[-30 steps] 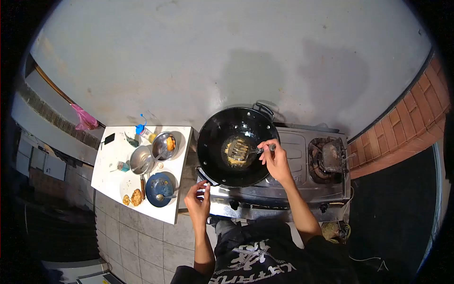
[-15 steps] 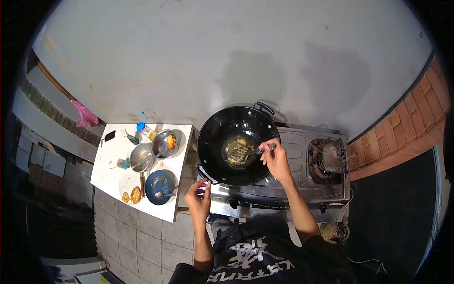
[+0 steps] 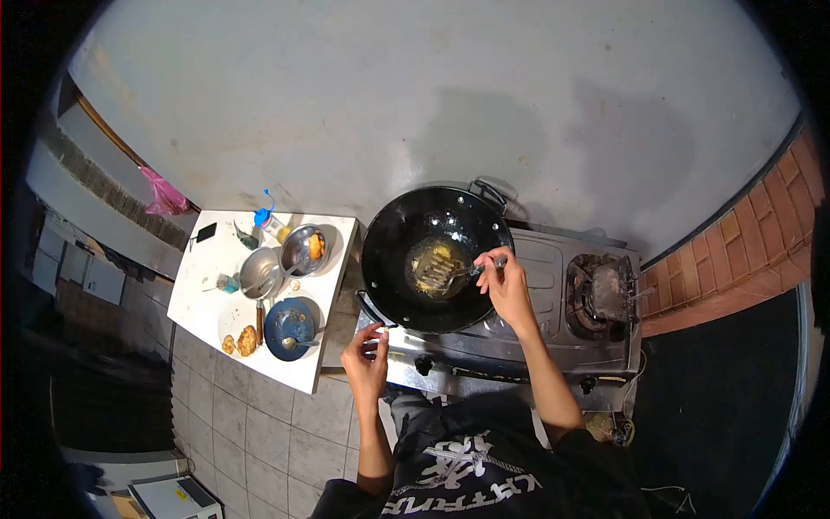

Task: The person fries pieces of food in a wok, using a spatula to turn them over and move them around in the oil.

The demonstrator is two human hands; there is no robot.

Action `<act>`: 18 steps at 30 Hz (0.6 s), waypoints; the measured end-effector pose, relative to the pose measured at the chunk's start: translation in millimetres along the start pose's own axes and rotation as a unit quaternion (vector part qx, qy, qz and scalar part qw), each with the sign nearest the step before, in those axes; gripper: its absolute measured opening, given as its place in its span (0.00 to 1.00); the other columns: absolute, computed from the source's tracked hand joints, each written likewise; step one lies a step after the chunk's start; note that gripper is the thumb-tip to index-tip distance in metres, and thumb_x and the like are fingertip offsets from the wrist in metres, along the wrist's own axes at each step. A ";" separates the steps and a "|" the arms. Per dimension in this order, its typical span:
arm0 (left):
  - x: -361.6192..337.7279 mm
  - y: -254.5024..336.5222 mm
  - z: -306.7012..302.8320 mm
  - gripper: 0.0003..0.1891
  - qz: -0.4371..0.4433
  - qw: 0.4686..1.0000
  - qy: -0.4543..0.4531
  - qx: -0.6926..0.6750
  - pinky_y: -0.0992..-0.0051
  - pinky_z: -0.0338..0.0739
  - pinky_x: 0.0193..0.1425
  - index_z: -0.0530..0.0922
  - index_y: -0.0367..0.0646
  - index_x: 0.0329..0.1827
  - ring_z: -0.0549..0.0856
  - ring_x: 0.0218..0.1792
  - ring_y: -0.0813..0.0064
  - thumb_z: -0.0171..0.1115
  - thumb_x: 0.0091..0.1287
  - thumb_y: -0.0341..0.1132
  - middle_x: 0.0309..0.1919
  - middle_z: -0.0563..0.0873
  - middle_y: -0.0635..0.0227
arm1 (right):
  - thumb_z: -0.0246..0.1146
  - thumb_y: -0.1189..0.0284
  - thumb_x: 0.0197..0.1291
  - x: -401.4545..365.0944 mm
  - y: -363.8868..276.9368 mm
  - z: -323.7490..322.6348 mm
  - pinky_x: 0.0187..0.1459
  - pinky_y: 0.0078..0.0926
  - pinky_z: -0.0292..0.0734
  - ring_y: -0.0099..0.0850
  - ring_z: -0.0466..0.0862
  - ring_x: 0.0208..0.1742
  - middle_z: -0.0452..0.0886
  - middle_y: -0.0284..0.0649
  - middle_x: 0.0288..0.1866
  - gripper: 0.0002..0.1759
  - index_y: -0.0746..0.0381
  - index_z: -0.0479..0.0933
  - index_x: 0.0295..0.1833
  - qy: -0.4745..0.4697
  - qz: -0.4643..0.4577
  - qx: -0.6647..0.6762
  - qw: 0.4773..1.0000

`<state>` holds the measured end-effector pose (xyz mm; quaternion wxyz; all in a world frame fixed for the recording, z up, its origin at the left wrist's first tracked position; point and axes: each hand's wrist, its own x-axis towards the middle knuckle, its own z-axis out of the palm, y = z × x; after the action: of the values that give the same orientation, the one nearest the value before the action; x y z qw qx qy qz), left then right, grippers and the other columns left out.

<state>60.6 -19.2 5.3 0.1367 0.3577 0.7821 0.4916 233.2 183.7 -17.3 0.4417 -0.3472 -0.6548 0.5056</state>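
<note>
A black wok [image 3: 389, 233] sits on the left burner of a steel gas stove. In it, yellowish pieces of food [image 3: 430, 257] lie in a shallow pool of oil. My right hand [image 3: 506, 290] is closed around the handle of a slotted turner [image 3: 443, 275], whose metal head rests among the food. At the wok's lower left, my left hand [image 3: 365, 365] has its fingers curled against the end of the wok's loop handle [image 3: 370, 310]; the exact grip is partly hidden.
On the left, a white table [image 3: 194, 290] holds a blue plate [image 3: 281, 318] with a spoon, metal bowls [image 3: 304, 249], fried pieces [image 3: 247, 341], a blue-capped bottle [image 3: 263, 218] and a phone [image 3: 206, 232]. To the right is a second burner [image 3: 596, 294] beside a brick edge [image 3: 735, 275].
The turner's head has shifted slightly within the wok, and the food has moved a little around it. My left hand stays at the wok's handle. The view has tilted slightly.
</note>
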 end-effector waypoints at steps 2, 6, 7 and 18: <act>-0.5 -3.5 1.8 0.11 0.000 1.000 0.006 -0.010 0.79 0.77 0.30 0.85 0.36 0.48 0.85 0.30 0.78 0.68 0.67 0.33 0.31 0.86 0.65 | 0.52 0.77 0.75 1.3 -2.1 0.8 0.27 0.20 0.77 0.23 0.81 0.27 0.81 0.43 0.41 0.05 0.69 0.69 0.46 -0.006 0.003 0.008 1.000; -4.6 1.1 0.7 0.11 -0.017 0.999 0.011 -0.045 0.79 0.79 0.32 0.85 0.36 0.48 0.86 0.31 0.78 0.68 0.67 0.32 0.32 0.86 0.65 | 0.54 0.75 0.75 3.4 -7.2 2.9 0.27 0.21 0.79 0.24 0.83 0.27 0.82 0.43 0.40 0.06 0.68 0.69 0.47 0.009 -0.014 0.043 0.999; -5.3 0.5 -0.1 0.11 -0.017 0.999 0.014 -0.043 0.79 0.79 0.32 0.85 0.36 0.48 0.86 0.31 0.78 0.68 0.67 0.32 0.32 0.86 0.65 | 0.54 0.75 0.75 5.2 -9.8 1.5 0.27 0.20 0.79 0.24 0.83 0.27 0.82 0.43 0.39 0.06 0.68 0.69 0.47 0.019 -0.017 0.051 0.998; 3.4 -11.2 -10.3 0.13 -0.062 0.997 0.035 0.014 0.73 0.81 0.37 0.84 0.35 0.49 0.88 0.34 0.71 0.68 0.67 0.34 0.32 0.88 0.60 | 0.54 0.76 0.74 2.2 -37.4 -21.6 0.28 0.20 0.79 0.23 0.83 0.27 0.82 0.40 0.39 0.05 0.69 0.71 0.46 -0.033 -0.010 0.029 0.999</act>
<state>47.6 -26.7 0.9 0.1348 0.2928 0.8139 0.4834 252.2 184.1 21.6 0.4347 -0.3103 -0.6579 0.5310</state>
